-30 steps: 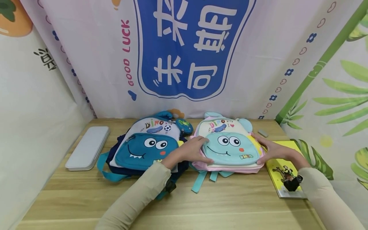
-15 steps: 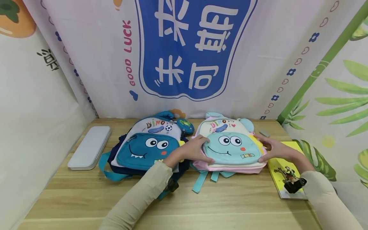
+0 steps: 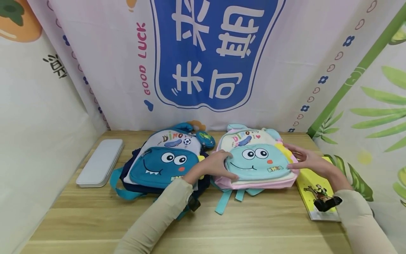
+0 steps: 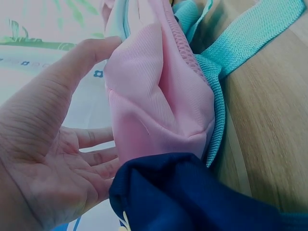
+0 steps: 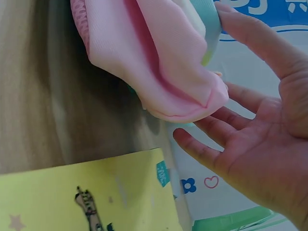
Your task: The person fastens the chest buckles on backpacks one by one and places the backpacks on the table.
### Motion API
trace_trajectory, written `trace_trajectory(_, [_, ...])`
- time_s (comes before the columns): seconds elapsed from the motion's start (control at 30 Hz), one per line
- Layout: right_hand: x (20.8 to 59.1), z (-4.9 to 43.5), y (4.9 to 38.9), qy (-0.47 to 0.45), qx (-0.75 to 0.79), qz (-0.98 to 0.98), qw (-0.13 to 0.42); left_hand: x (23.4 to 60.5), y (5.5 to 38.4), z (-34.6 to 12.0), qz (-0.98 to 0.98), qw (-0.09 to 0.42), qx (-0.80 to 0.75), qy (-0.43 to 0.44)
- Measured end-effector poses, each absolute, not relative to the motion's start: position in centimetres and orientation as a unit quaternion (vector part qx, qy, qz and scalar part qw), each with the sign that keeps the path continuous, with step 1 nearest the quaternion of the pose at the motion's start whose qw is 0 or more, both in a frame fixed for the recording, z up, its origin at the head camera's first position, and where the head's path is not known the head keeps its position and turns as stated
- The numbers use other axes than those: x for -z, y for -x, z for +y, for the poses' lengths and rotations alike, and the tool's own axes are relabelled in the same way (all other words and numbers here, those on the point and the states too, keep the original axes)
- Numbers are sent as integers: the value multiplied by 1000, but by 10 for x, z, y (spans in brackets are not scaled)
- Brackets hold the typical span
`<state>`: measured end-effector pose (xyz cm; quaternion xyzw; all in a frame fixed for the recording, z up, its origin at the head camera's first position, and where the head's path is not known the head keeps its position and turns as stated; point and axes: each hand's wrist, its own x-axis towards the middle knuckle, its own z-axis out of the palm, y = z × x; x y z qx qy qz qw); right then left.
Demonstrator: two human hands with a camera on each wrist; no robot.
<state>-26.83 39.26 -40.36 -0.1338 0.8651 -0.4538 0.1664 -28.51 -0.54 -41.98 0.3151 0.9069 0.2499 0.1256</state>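
A pink and mint dinosaur backpack (image 3: 250,164) lies face up on the wooden table (image 3: 241,233). My left hand (image 3: 217,165) touches its left side, the thumb at the lower front edge and the other fingers reaching along the side. In the left wrist view those fingers are spread and fairly straight against the pink side panel (image 4: 139,91). At the opposite side, my right hand (image 3: 306,160) has its thumb near the front pocket. The right wrist view has its loosely extended fingers beside the pink bottom corner (image 5: 192,96).
A blue dinosaur backpack (image 3: 165,165) lies close on the left, overlapped by my left forearm. Farther left is a white case (image 3: 100,162). A yellow book (image 3: 317,192) lies under my right wrist. Fabric walls (image 3: 127,70) border the table at the back and sides.
My right hand has slid up along the mint backpack's right side, its thumb leaving the lower corner. The backpack's lower right corner has shifted slightly right. My left hand stays at its side.
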Motion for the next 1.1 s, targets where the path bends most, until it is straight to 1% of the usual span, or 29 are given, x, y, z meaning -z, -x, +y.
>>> trace_trajectory(0.2, [392,393,268,151,456,865,145,420,285,-5,902,134,-272,-307])
trace_trajectory(0.37, [384,391,267,173,510,831,139,419,284,-5,895,137,-291,-310])
trace_trajectory(0.7, [361,381,260,182,525,826,89,416,283,-2,887,167,-306,-304])
trace_trajectory(0.9, [343,377,264,258,550,790,79,413,282,2,877,184,-322,-306])
trace_trajectory(1.1, [316,366,267,339,570,740,110,415,284,3,861,191,-341,-326])
